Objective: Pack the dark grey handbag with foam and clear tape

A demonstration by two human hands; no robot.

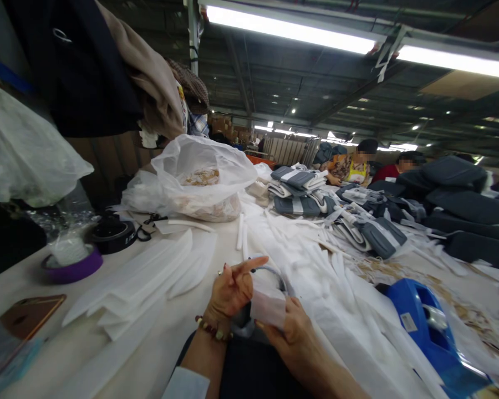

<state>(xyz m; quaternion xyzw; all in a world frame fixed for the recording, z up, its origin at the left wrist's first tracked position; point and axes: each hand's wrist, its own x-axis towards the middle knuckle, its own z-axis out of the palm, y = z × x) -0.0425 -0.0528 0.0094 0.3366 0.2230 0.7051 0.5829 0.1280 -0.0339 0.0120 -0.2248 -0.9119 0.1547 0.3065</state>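
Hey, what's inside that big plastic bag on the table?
The plastic bag holds something brownish; I can't tell what. Its cloudy folds cover whatever lies deeper.

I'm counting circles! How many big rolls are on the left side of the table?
2: a purple roll beyond the phone, and a black roll just behind it. More may be hidden.

Held strip (269, 307): translucent, smooth, plastic-looking. From it, 3 o'clock: blue dispenser (406, 310), glossy hard plastic. 11 o'clock: bag (183, 200), thin crinkled plastic film. Tabletop (224, 239): smooth, matt.
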